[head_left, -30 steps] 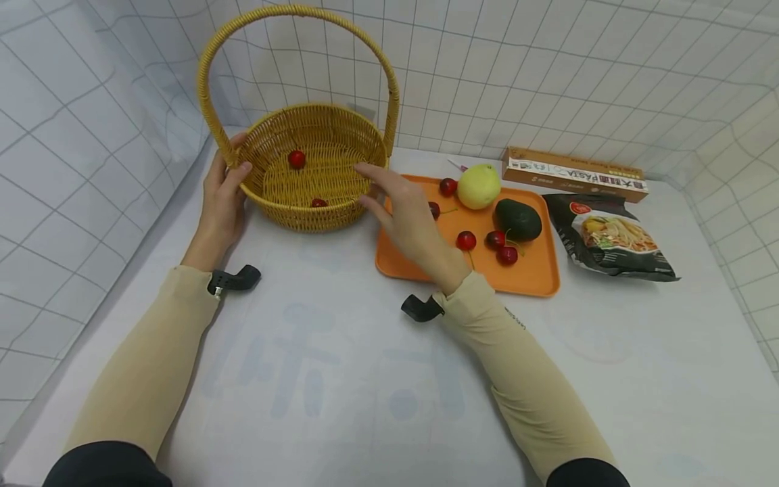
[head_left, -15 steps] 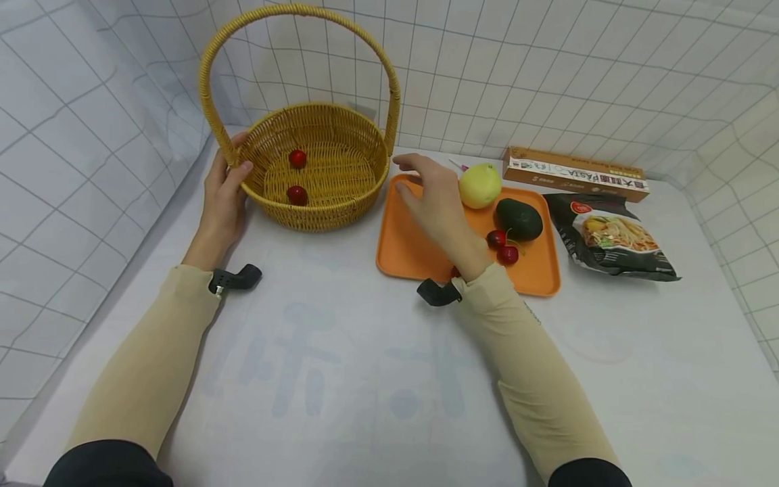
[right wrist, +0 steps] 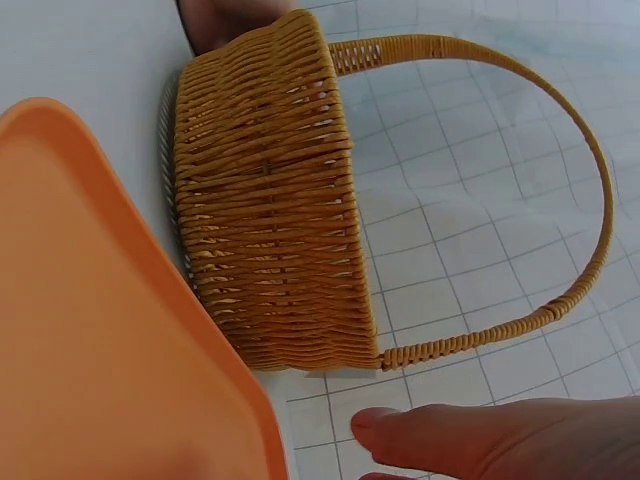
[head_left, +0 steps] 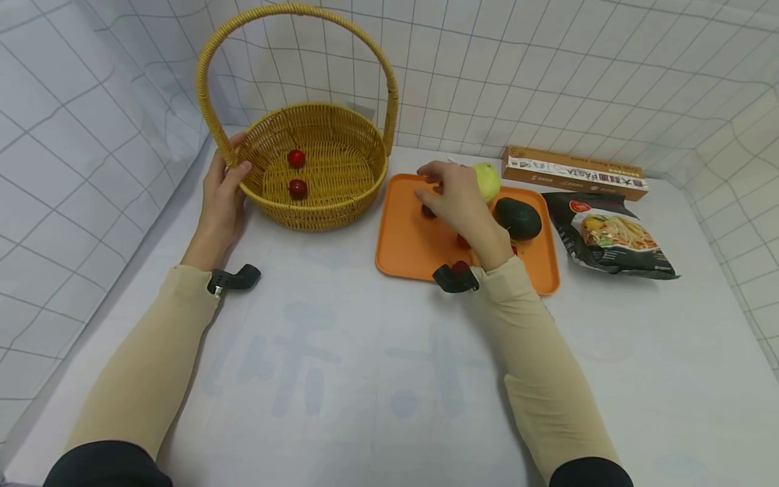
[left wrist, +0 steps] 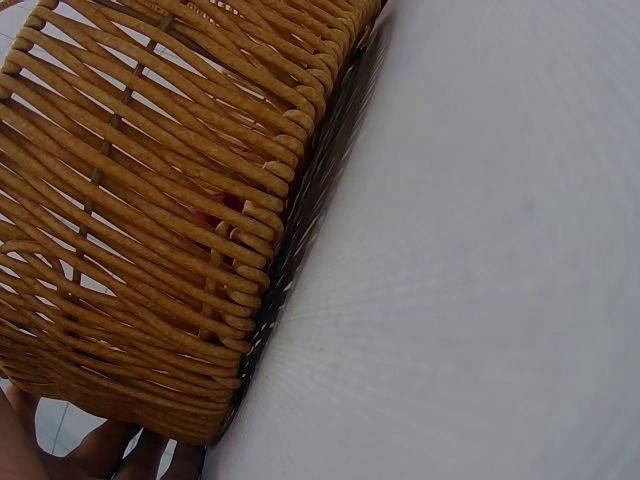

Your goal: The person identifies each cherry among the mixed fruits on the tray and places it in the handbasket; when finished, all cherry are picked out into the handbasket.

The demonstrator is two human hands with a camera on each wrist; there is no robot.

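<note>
In the head view my left hand [head_left: 224, 186] grips the left rim of the yellow wicker basket [head_left: 325, 216], thumb over the edge and fingers outside. Two red cherries [head_left: 297, 189] lie on the basket floor. My right hand [head_left: 459, 199] hovers above the orange tray [head_left: 402, 253], fingers loosely bent, and no object shows between them. A dark cherry [head_left: 428, 211] lies just below its thumb. More cherries [head_left: 460, 267] on the tray are partly covered by the wrist and forearm. The right wrist view shows the fingers [right wrist: 430, 435] near the basket handle's foot.
On the tray also sit a yellow-green fruit [head_left: 487, 181], half behind the hand, and a dark green avocado [head_left: 517, 218]. To the right are a brown pasta box [head_left: 575, 174] and a black food packet [head_left: 608, 235]. Grid-patterned cloth walls [head_left: 462, 74] rise behind.
My right hand has moved from the basket's right rim to the right, over the tray. The cherry near the basket's front has rolled left and come to rest. My left hand stays put.
</note>
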